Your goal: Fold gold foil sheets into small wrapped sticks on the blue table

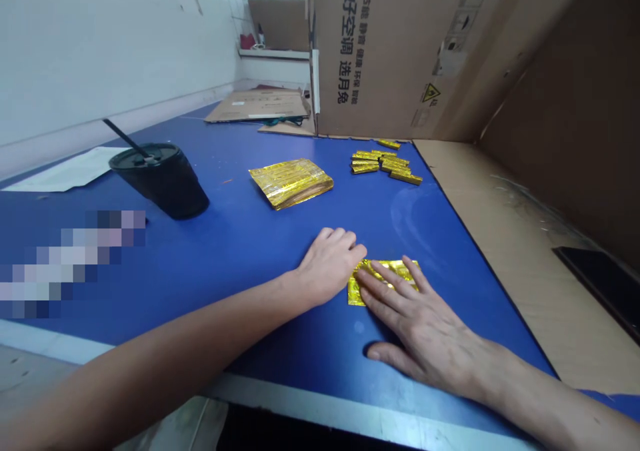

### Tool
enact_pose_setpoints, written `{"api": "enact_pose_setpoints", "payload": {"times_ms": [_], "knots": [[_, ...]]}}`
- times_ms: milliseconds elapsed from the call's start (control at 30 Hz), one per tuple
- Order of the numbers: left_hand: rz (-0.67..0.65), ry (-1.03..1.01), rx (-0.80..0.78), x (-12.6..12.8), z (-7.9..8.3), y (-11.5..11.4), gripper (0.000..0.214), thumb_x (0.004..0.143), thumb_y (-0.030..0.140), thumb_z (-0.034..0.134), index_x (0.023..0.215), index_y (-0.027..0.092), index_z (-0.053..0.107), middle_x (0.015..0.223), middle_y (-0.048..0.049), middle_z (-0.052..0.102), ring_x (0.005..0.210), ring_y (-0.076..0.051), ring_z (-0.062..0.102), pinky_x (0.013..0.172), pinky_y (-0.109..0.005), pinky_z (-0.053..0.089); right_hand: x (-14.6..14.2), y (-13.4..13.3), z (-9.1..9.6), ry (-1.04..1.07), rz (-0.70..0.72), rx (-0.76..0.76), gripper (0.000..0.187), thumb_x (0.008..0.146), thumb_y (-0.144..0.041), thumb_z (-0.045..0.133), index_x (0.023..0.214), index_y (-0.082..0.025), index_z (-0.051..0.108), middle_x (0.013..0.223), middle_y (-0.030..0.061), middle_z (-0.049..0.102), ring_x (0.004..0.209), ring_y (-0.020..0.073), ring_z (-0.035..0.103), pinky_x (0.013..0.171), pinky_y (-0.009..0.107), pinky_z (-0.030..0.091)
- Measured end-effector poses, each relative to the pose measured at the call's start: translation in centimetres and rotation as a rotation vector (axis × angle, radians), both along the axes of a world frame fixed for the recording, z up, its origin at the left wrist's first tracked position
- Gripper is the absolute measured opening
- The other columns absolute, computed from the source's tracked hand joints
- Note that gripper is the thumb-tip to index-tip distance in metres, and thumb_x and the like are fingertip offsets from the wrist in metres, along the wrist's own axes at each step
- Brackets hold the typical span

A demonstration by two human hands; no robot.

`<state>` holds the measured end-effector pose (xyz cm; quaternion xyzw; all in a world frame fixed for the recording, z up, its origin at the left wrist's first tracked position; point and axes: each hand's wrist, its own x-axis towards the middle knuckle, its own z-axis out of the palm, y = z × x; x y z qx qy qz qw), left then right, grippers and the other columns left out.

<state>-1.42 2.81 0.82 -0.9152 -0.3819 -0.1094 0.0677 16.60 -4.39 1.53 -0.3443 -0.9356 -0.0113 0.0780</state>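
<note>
A gold foil packet (385,272) is pressed flat beneath the spread, open fingers (387,298) of the right hand (425,318), its long axis running left to right across the blue work table (225,271). The left hand (330,264) is held just left of the packet, its fingers curled closed, gripping nothing. Farther off lie 1 stack of gold foil (291,183) and about 8 foil sticks (385,162), while 1 black lidded cup (163,184) stands far left.
</note>
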Motion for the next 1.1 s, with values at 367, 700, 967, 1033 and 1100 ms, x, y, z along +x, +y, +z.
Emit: {"api": "enact_pose_setpoints", "payload": {"times_ms": [367, 700, 967, 1033, 1100], "knots": [[-0.064, 0.095, 0.056, -0.2, 0.8, -2.1, 0.015, 0.085, 0.017, 0.041, 0.089, 0.015, 0.055, 0.085, -0.0072, 0.053, 0.081, -0.022, 0.046, 0.071, -0.034, 0.032, -0.8, -1.0, 0.4, -0.033, 0.013, -0.180, 0.072, 0.080, -0.057, 0.038, 0.133, -0.008, 0.032, 0.137, 0.0185, 0.029, 0.128, 0.0295, 0.022, 0.103, 0.052, 0.017], [-0.166, 0.110, 0.040, -0.6, 0.2, -2.7, 0.028, 0.082, 0.037, 0.050, 0.092, 0.012, 0.059, 0.095, -0.0089, 0.057, 0.093, -0.023, 0.048, 0.083, -0.037, 0.033, 3.0, 2.8, 1.3, 0.240, -0.186, -0.073, 0.022, 0.085, -0.022, 0.044, 0.097, -0.022, 0.062, 0.098, 0.0045, 0.066, 0.090, 0.0175, 0.059, 0.094, 0.044, 0.034], [-0.162, 0.124, 0.081, -0.5, -0.4, -2.9, 0.042, 0.080, 0.043, 0.052, 0.104, 0.008, 0.056, 0.102, -0.0104, 0.058, 0.098, -0.023, 0.050, 0.091, -0.038, 0.031, 2.5, 2.5, 1.3, -0.054, -0.157, 0.029, 0.022, 0.084, -0.019, 0.046, 0.098, -0.022, 0.063, 0.104, 0.0057, 0.062, 0.094, 0.0209, 0.054, 0.093, 0.047, 0.031], [-0.150, 0.136, 0.083, -0.4, -0.5, -3.0, 0.045, 0.080, 0.042, 0.052, 0.109, 0.007, 0.053, 0.104, -0.0112, 0.058, 0.098, -0.023, 0.050, 0.091, -0.037, 0.031, 2.3, 2.3, 1.1, -0.053, -0.141, 0.048, 0.023, 0.084, -0.016, 0.045, 0.096, -0.021, 0.063, 0.099, 0.0055, 0.063, 0.089, 0.0196, 0.055, 0.089, 0.043, 0.034], [-0.146, 0.141, 0.082, -0.4, -0.5, -3.1, 0.046, 0.081, 0.042, 0.052, 0.111, 0.007, 0.052, 0.106, -0.0114, 0.057, 0.098, -0.023, 0.050, 0.091, -0.037, 0.032, 2.3, 2.2, 0.9, -0.040, -0.133, 0.054, 0.023, 0.083, -0.014, 0.045, 0.094, -0.019, 0.064, 0.095, 0.0062, 0.064, 0.083, 0.0188, 0.055, 0.082, 0.039, 0.039]]}}
